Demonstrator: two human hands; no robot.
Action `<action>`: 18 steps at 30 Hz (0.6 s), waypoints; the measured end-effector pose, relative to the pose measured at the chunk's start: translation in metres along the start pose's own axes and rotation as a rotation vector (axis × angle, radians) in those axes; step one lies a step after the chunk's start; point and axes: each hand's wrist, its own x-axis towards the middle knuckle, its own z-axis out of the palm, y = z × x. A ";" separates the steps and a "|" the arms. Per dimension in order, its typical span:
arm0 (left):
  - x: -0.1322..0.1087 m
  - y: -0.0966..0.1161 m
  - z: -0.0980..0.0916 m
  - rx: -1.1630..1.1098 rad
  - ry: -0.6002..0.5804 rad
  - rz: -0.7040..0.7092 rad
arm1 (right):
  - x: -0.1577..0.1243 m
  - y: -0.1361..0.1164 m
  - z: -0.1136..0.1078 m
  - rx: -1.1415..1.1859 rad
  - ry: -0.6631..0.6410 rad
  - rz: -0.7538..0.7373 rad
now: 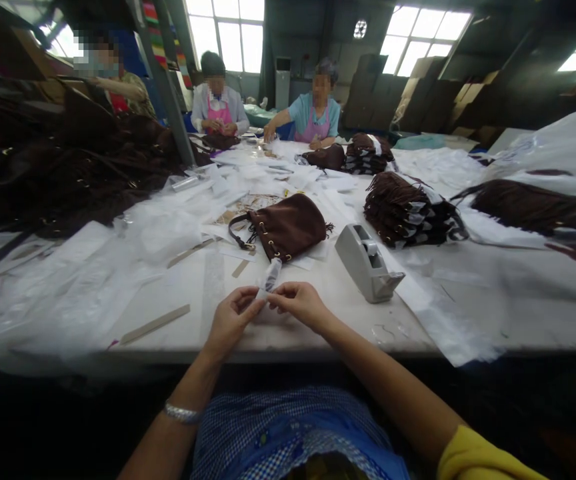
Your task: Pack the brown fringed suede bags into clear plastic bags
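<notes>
My left hand and my right hand meet above the table's near edge, fingers pinched on a small clear plastic wrap that sticks up between them. Just beyond it a brown suede drawstring bag lies on the white table, its strap and gold eyelets facing me. A grey tape dispenser stands to the right of my hands.
Stacks of brown fringed bags lie at right, one in clear plastic. A heap of dark bags fills the left. Plastic sheets and card strips cover the table. Three people sit at the far end.
</notes>
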 end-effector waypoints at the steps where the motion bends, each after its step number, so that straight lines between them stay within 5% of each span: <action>1: 0.000 0.000 -0.001 -0.010 -0.006 -0.010 | 0.000 0.001 -0.001 0.029 -0.033 0.002; 4: 0.000 0.002 -0.003 -0.038 -0.017 -0.035 | -0.002 0.001 -0.001 0.072 -0.092 -0.038; 9: 0.000 0.005 -0.002 -0.044 -0.032 -0.041 | -0.004 -0.003 0.010 -0.142 0.069 -0.137; 18: 0.002 0.004 -0.003 0.002 0.017 -0.034 | 0.004 0.000 0.031 -0.059 0.168 -0.059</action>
